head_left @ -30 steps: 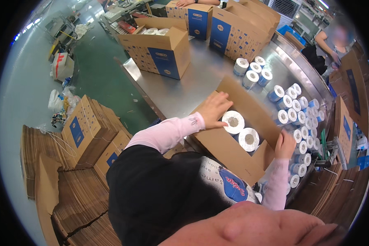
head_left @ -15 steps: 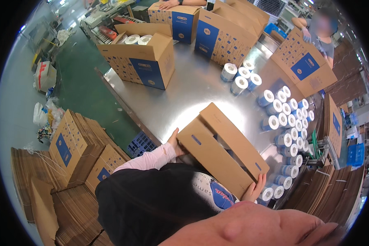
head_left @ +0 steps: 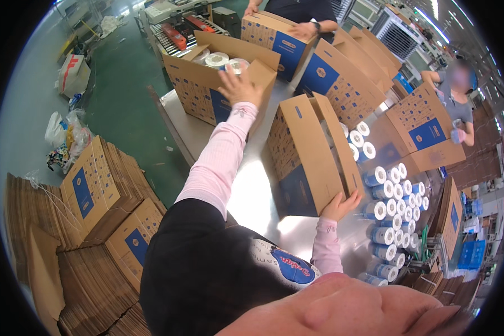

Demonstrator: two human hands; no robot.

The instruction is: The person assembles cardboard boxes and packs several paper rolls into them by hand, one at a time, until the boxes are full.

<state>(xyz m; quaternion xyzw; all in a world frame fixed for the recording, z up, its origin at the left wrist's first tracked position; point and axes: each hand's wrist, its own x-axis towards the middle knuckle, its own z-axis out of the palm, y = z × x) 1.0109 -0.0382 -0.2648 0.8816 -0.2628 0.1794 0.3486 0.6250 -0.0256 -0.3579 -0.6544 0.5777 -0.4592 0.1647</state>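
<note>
My left hand reaches far forward with its fingers spread. It is at the near edge of an open cardboard box, which has white rolls inside; whether it touches the box is hard to tell. My right hand grips the near top end of a second cardboard box, thumb and fingers at its flaps. This box stands upright on the metal table, printed in blue. Its top flaps are folded inward with a narrow gap between them, and what lies inside barely shows.
Several wrapped rolls stand on the metal table at the right. More tall open boxes stand behind. One co-worker's hands rest on a box at the back; another person handles an open box. Flattened cartons are stacked at lower left.
The box has moved forward, away from my body, with my right hand still on it. My left hand has left it and stretched to the open box. The view has shifted.
</note>
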